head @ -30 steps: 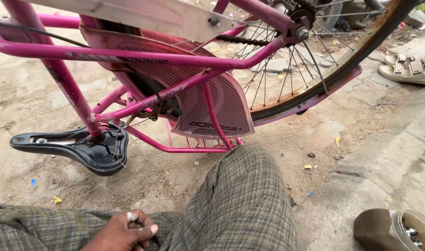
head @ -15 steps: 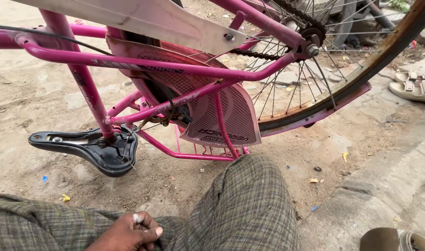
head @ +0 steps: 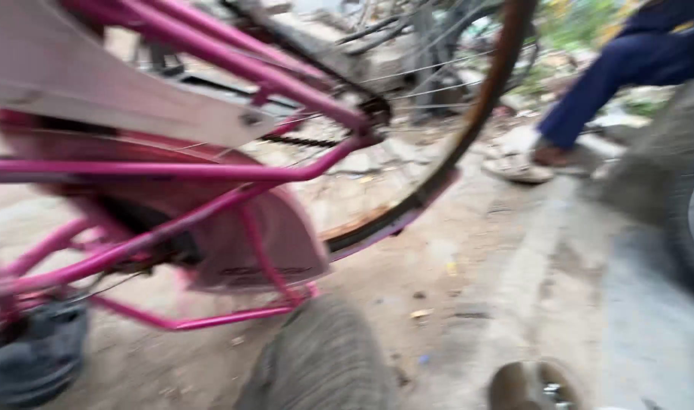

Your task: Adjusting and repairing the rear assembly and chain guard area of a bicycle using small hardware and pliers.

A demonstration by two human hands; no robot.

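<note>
Fingers of both my hands are out of the head view, so I cannot tell their state. Upside-down pink steel bicycle frame [head: 210, 171] stands just beyond my checked-trouser knee [head: 324, 357], rusty rear wheel rim [head: 468, 137] up; I judge I'm between steps, and must look back down first.

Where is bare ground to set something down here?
Bare dirt lies between the wheel rim, the knee and the paved strip. Crowded at left: pink frame, saddle. The picture is blurred.

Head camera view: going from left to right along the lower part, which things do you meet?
Black saddle → pink bicycle frame → checked-trouser knee → sandal → dark tyre.
</note>
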